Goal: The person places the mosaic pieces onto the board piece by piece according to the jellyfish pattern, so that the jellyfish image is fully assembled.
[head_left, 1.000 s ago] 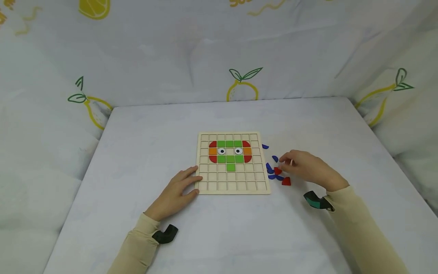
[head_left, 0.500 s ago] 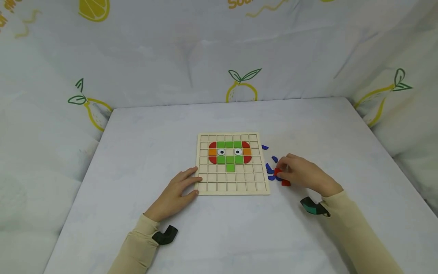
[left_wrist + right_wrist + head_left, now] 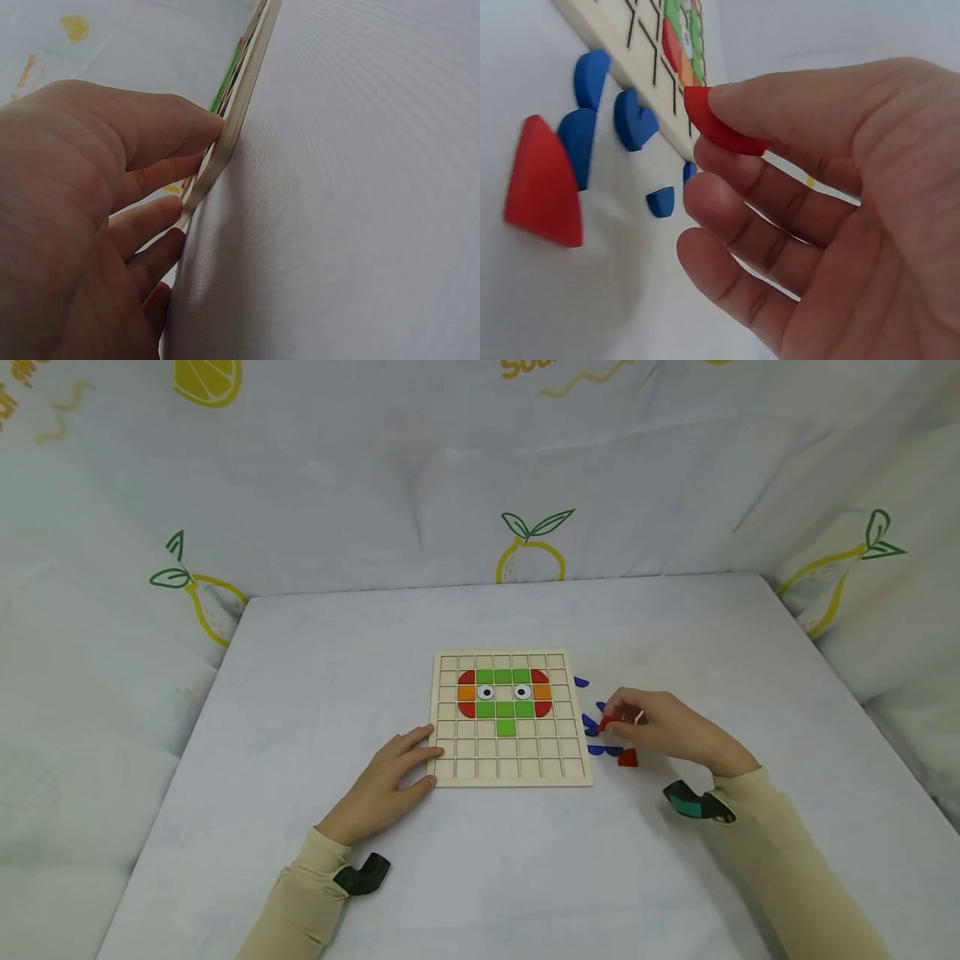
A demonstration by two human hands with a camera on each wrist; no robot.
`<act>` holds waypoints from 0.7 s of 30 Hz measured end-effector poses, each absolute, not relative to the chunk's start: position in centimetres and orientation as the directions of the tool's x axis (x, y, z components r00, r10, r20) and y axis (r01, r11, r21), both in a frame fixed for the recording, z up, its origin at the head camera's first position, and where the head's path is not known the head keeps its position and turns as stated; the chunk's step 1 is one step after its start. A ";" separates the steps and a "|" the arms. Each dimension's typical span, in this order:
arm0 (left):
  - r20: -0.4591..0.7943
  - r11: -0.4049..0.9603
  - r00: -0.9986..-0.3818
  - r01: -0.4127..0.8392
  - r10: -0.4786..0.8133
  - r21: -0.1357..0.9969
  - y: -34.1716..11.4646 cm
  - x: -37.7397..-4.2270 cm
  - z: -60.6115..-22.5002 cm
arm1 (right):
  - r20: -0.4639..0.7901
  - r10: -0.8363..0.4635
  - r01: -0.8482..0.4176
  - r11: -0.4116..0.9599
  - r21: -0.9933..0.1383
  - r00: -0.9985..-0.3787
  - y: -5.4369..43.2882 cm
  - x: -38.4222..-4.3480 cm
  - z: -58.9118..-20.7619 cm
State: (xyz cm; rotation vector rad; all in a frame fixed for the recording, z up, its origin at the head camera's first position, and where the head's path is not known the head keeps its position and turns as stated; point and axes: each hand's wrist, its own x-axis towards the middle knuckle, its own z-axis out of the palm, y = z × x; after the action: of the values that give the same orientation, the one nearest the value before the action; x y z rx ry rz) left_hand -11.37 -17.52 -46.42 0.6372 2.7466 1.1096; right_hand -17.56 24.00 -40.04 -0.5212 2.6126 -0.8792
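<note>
A pale wooden grid board (image 3: 465, 747) lies on the table, with green, red and orange tiles and two eye discs set in its upper squares. At its lower left edge rests my left hand (image 3: 384, 789), fingers spread and fairly straight, thumb and fingertips touching the rim. My right hand (image 3: 667, 727) pinches a red quarter-round tile (image 3: 724, 127) between thumb and index finger, lifted just off the table right of the board. Another red quarter-round tile (image 3: 627, 758) lies below that hand. Around it are several blue half-round pieces (image 3: 576, 142), a few partly overlapping.
A white cloth covers the table (image 3: 480, 868). Behind and at the sides hang white cloth walls (image 3: 337, 468) printed with lemons. A dark camera mount (image 3: 362, 874) sits at the left wrist, another dark and green mount (image 3: 697, 802) at the right.
My right hand reached down to the red tile among the blue pieces, pinched it and raised it slightly. My left hand has stayed on the board's edge.
</note>
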 end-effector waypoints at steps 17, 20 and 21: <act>0.049 0.642 -0.903 0.340 0.426 0.687 -17.5 -11.3 -46.0 | -0.062 -0.491 -0.348 0.695 -0.629 -0.869 20.7 -19.8 -37.8; 0.047 0.641 -0.903 0.339 0.427 0.688 -17.5 -11.3 -46.1 | -0.064 -0.509 -0.350 0.673 -0.651 -0.858 20.0 -20.1 -37.7; 0.048 0.640 -0.903 0.340 0.427 0.689 -17.5 -11.3 -46.1 | -0.067 -0.514 -0.350 0.668 -0.657 -0.855 19.7 -20.2 -37.6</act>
State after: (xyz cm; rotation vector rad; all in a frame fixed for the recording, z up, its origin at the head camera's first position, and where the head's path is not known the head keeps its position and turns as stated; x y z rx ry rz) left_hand -11.34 -17.48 -46.07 0.6425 2.7356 1.1117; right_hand -20.17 19.68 -37.65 -0.6962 2.6367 -0.9626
